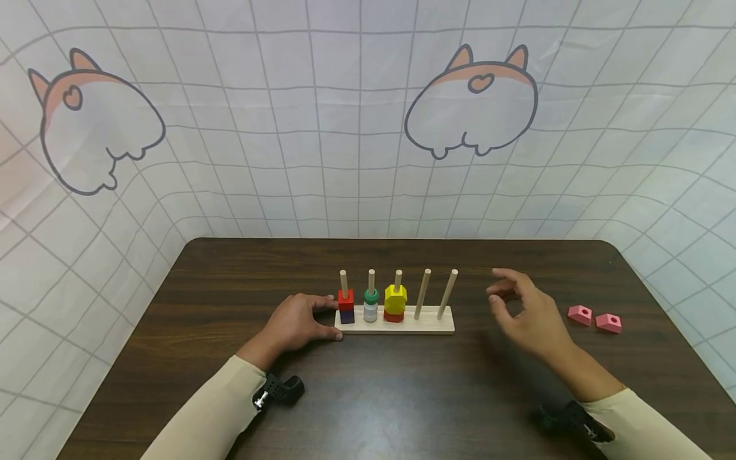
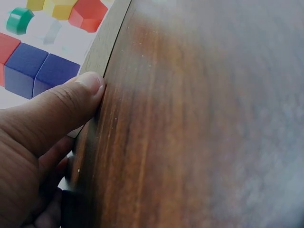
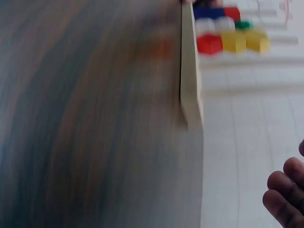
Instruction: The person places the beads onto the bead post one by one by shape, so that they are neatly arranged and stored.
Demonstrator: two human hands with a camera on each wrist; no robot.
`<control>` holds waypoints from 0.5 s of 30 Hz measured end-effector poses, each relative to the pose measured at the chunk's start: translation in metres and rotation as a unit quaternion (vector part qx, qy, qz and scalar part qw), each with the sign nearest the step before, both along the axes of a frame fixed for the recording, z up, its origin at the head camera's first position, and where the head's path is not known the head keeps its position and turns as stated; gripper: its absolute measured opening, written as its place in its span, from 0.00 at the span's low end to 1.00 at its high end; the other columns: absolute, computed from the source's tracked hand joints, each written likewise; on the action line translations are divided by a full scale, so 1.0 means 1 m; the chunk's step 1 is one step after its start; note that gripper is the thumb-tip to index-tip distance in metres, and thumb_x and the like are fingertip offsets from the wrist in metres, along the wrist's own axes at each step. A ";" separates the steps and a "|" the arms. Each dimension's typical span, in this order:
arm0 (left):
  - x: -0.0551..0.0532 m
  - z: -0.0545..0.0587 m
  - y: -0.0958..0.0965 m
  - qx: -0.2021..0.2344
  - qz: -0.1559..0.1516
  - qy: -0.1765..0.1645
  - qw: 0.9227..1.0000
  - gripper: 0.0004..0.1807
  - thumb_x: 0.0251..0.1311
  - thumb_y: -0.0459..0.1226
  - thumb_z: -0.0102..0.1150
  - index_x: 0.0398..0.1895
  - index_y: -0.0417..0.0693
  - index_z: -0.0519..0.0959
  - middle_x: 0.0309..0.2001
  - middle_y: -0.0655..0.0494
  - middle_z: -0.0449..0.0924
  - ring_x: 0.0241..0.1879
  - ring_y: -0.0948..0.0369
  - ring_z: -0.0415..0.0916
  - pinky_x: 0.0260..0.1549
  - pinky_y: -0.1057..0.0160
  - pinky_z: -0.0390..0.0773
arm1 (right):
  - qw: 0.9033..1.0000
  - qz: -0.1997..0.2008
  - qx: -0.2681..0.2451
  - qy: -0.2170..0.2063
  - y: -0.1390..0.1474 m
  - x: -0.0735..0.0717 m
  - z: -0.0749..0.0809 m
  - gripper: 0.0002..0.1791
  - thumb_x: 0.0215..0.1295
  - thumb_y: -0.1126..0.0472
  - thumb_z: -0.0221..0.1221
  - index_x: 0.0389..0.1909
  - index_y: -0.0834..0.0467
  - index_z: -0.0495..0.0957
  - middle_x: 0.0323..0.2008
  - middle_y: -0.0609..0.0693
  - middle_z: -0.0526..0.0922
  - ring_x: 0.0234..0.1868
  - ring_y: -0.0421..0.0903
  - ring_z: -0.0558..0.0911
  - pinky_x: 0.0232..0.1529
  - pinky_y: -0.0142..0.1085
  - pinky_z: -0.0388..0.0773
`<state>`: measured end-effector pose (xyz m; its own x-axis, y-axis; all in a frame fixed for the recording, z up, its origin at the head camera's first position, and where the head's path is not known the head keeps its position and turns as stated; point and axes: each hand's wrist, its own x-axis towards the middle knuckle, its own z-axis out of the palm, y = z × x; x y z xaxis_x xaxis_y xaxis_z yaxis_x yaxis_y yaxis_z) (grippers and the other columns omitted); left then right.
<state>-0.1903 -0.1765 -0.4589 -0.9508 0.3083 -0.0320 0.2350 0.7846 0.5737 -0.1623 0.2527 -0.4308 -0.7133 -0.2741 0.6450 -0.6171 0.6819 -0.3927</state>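
Observation:
A wooden peg stacker (image 1: 425, 328) stands on the table with its row of upright pegs. My left hand (image 1: 294, 322) holds its left end, with the thumb (image 2: 89, 85) against the front edge of the base and the fingers partly hidden behind. On the pegs from the left sit a red block (image 1: 345, 298) over blue ones, a green piece (image 1: 371, 296) over white ones, and yellow pieces (image 1: 395, 299) over a red one. The two right pegs are bare. My right hand (image 1: 531, 316) hovers right of the stacker, fingers loosely bent, holding nothing.
Two pink blocks with holes, one nearer (image 1: 608, 323) and one farther left (image 1: 580, 314), lie on the dark wooden table (image 1: 391, 396) beyond my right hand. A white grid-patterned curtain (image 1: 333, 128) hangs behind and around the table.

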 end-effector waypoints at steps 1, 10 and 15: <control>0.000 0.000 0.000 0.000 0.000 0.000 1.000 0.31 0.45 0.52 0.83 0.56 0.57 0.87 0.61 0.54 0.82 0.64 0.51 0.75 0.61 0.47 0.73 | 1.000 -0.012 0.007 -0.002 0.008 -0.002 -0.001 0.31 0.57 0.75 0.67 0.64 0.64 0.72 0.41 0.49 0.86 0.37 0.48 0.85 0.41 0.24 0.74; 0.000 0.000 0.000 0.000 0.003 -0.001 1.000 0.31 0.45 0.52 0.83 0.56 0.57 0.87 0.61 0.54 0.82 0.65 0.51 0.74 0.61 0.47 0.72 | 0.992 -0.074 0.055 -0.082 0.072 -0.009 -0.001 0.30 0.63 0.68 0.68 0.65 0.67 0.72 0.50 0.62 0.82 0.49 0.63 0.80 0.45 0.61 0.73; 0.000 0.001 0.001 -0.001 0.005 -0.004 1.000 0.31 0.45 0.51 0.83 0.56 0.57 0.87 0.61 0.54 0.82 0.64 0.51 0.75 0.61 0.47 0.72 | 0.980 -0.085 0.091 -0.153 0.103 -0.007 0.000 0.32 0.68 0.60 0.67 0.68 0.68 0.69 0.58 0.69 0.76 0.41 0.64 0.84 0.37 0.57 0.80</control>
